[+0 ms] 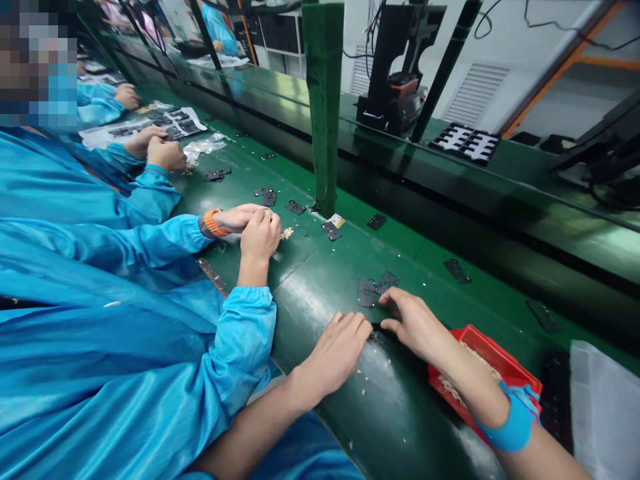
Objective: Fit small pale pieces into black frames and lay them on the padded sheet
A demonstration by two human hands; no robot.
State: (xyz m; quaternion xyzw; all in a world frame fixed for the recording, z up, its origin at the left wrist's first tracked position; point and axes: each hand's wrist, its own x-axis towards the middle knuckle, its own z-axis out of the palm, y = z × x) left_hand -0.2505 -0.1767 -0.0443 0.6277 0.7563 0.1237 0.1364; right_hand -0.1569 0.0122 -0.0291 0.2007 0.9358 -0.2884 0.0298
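Note:
My left hand (337, 350) rests low over the green bench with its fingers curled together. At its fingertips shows the dark edge of a thin black part (375, 327), mostly hidden by the hand. Facing it, my right hand (413, 320) has thumb and forefinger spread apart, holding nothing. A blue band (510, 420) circles the right wrist. Just beyond both hands lie two flat black plates with cut-outs, one (367, 292) partly beside the other (387, 281). Under my right forearm stands a red bin (520, 360) of small pale pieces.
At left, a co-worker's hands (257, 230) meet near a small pale heap (287, 233); another co-worker's hands (165, 150) are farther back. More black plates lie along the green conveyor (415, 257). A green post (325, 107) rises ahead. A translucent bag (603, 400) sits at right.

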